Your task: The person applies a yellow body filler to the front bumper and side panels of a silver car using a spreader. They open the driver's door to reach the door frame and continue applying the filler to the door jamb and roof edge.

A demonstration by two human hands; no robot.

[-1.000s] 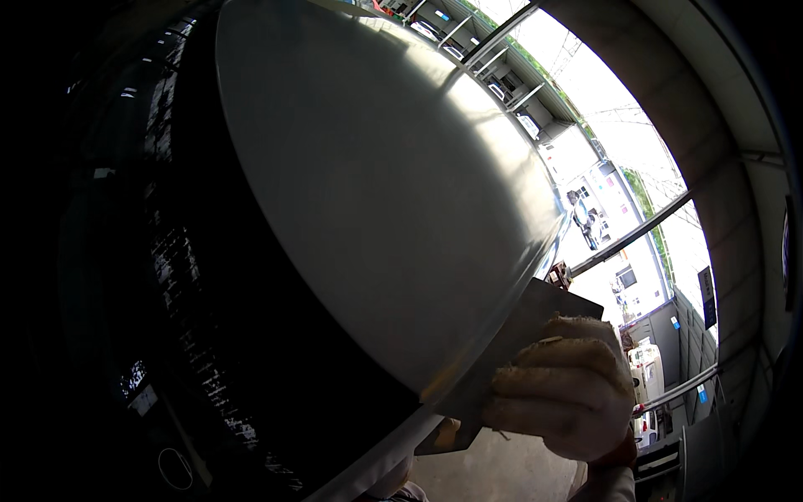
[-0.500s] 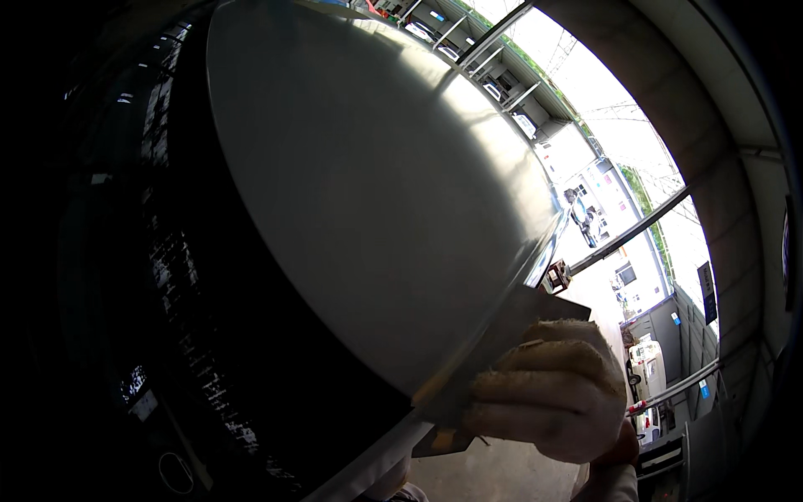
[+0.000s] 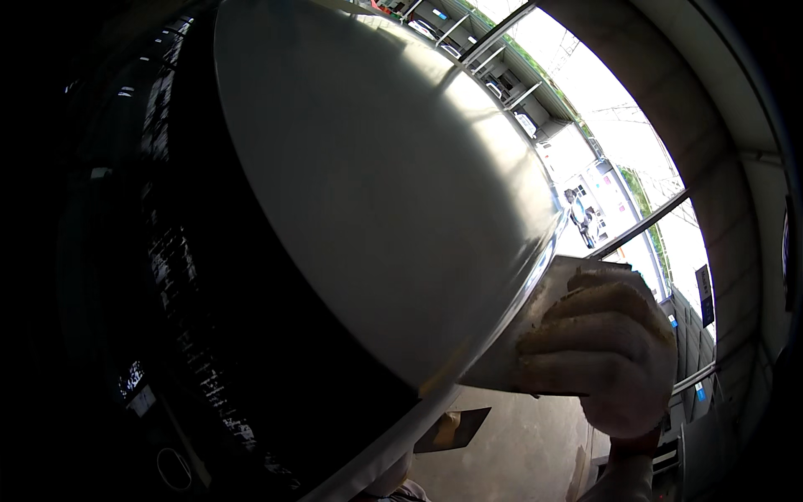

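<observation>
Right hand [image 3: 606,347], gloved, lower right: grip closed round one thin plate [image 3: 503,358], which stood at the edge of a grey panel [image 3: 376,192]; contact could not be told. Left hand [image 3: 390,481], bottom centre: mostly hidden, grip not discernible. Second plate [image 3: 470,428], lower centre: bore tan paste [image 3: 447,429]. Panel: filled mid-frame. Floor [image 3: 535,435]: showed below.

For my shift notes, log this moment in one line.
Right hand: gripping flat plate | Plate position: beside edge of curved grey panel | Second plate: lower down, bearing yellowish patch
</observation>
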